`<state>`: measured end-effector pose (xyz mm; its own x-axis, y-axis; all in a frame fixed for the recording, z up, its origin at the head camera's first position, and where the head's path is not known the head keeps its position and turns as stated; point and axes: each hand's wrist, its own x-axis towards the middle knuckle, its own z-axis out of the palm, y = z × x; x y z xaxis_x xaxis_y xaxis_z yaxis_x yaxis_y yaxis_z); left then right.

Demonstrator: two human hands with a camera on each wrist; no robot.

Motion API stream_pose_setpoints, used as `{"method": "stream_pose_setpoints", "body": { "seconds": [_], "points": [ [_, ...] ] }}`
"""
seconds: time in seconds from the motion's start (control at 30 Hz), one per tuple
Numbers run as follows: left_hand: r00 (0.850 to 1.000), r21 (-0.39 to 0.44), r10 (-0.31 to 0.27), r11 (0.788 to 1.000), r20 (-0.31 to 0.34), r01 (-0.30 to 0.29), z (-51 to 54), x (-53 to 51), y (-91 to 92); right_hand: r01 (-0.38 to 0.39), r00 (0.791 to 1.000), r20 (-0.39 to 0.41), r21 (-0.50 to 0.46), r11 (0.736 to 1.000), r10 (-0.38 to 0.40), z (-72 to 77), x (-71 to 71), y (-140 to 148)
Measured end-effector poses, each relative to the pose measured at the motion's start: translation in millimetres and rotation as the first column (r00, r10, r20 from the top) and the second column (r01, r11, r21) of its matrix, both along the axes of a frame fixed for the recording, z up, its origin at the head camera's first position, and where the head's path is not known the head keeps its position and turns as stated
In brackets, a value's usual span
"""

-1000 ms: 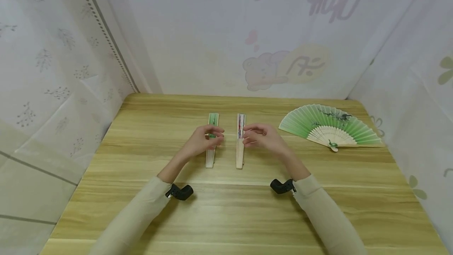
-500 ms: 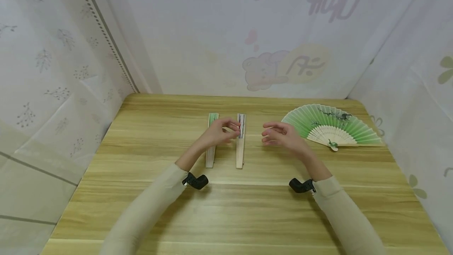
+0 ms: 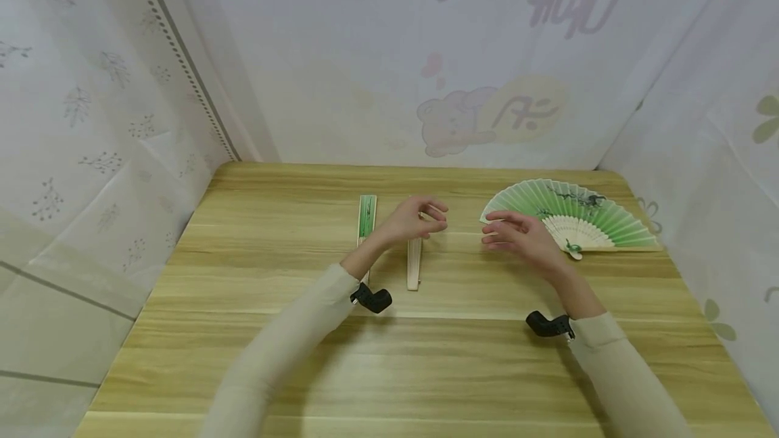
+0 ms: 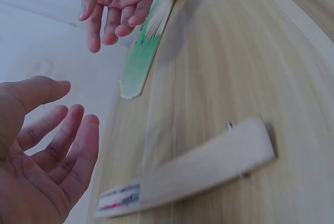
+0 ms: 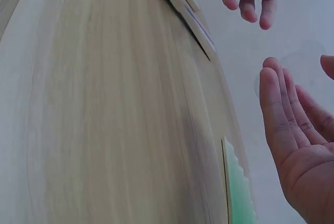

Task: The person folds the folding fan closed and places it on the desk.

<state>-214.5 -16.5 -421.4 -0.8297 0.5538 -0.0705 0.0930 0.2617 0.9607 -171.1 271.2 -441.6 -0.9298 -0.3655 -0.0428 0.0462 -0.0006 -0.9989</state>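
Observation:
Above the middle folded fan my left hand (image 3: pixel 411 219) hovers with loosely bent fingers, holding nothing. That folded fan (image 3: pixel 414 266) has pale ribs and, in the left wrist view, a patterned end with red on it; the hand hides its upper part in the head view. My right hand (image 3: pixel 522 238) is in the air at the left side of the spread green fan (image 3: pixel 528 200), fingers loosely bent and nothing in them. The spread fan has pale ribs, a dark painted design and a green tie. Under my left wrist lies a folded green fan (image 3: pixel 368 215), partly covered.
All the fans lie on a wooden table (image 3: pixel 438 370). Behind it hangs a pale printed curtain (image 3: pixel 341 73), with more patterned cloth (image 3: pixel 91 154) along the left and right sides. A small black camera (image 3: pixel 372 299) is worn on each wrist.
Both hands have moved to the right, the left from the folded green fan across to the middle fan, the right from the middle fan to the spread one. The fans stay put.

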Motion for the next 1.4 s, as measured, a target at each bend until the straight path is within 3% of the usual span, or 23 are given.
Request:
{"method": "stream_pose_setpoints", "body": {
  "seconds": [0.3,0.57,0.73,0.9,1.07,1.2,1.27,1.3,1.4],
  "points": [
    [0.999,0.017,-0.04,0.999,0.001,0.04,1.5,-6.6,29.4,0.075,0.997,0.035,-0.057,0.996,-0.073,2.3,7.6,32.1],
    [0.999,0.05,-0.025,0.999,0.045,0.023,-2.2,-8.6,54.1,0.076,0.997,0.022,-0.197,0.978,-0.073,3.6,14.9,58.5],
    [0.998,0.06,0.018,0.998,0.063,-0.022,-7.3,-10.8,65.2,0.071,0.997,0.018,-0.285,0.956,-0.069,3.1,22.3,73.7],
    [0.992,0.08,0.07,0.994,0.108,-0.079,-12.4,-11.6,71.9,0.035,0.998,0.054,-0.366,0.93,-0.016,5.5,32.1,94.6],
    [0.988,0.072,0.103,0.991,0.112,-0.112,-17.9,-13.1,80.3,-0.058,0.996,0.043,-0.325,0.944,0.076,7.0,41.3,122.2],
    [0.987,0.054,0.13,0.989,0.092,-0.136,-25.3,-17.1,86.0,-0.154,0.986,0.016,-0.327,0.932,0.169,1.1,43.7,143.8],
    [0.986,0.046,0.138,0.989,0.088,-0.142,-29.7,-20.5,87.8,-0.169,0.983,0.015,-0.34,0.925,0.185,-3.1,44.8,153.0],
    [0.987,0.046,0.144,0.988,0.066,-0.147,-42.2,-27.9,90.2,-0.171,0.982,0.017,-0.341,0.924,0.188,-4.8,45.6,156.9],
    [0.987,0.041,0.156,0.987,0.049,-0.158,-47.6,-30.5,92.7,-0.134,0.983,0.066,-0.359,0.924,0.169,-8.9,49.3,168.3]
  ]
}}
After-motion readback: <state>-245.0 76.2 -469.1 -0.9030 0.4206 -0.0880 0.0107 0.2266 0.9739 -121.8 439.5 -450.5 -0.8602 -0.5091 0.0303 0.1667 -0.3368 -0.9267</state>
